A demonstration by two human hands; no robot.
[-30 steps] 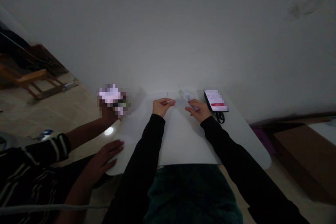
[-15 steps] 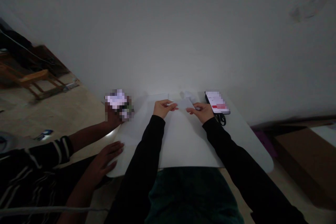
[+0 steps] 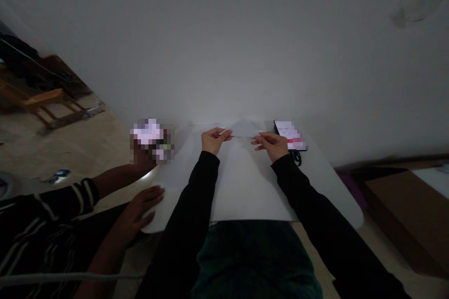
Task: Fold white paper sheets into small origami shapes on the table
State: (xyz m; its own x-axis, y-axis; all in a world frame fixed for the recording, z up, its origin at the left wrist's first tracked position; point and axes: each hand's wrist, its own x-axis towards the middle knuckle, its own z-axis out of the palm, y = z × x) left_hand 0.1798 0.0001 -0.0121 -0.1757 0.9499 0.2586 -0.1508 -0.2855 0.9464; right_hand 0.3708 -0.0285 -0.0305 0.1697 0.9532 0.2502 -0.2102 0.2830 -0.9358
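Left hand (image 3: 213, 141) and right hand (image 3: 270, 145) both pinch a white paper piece (image 3: 244, 128), narrow grip, held at the far edge of the white surface (image 3: 245, 182). Phone (image 3: 290, 134) and black cable (image 3: 296, 157) just beside right hand. Co-worker's hand (image 3: 141, 208) rests on near-left edge; co-worker's other hand (image 3: 143, 159) holds a pixelated object (image 3: 150, 138) off left edge. Wall (image 3: 224, 56) runs behind far edge.

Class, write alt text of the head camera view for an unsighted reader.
A left hand and right hand in black sleeves pinch a pale paper piece over a white table, near a phone. At left, a co-worker's hand rests on the table edge; their other holds a pixelated object.
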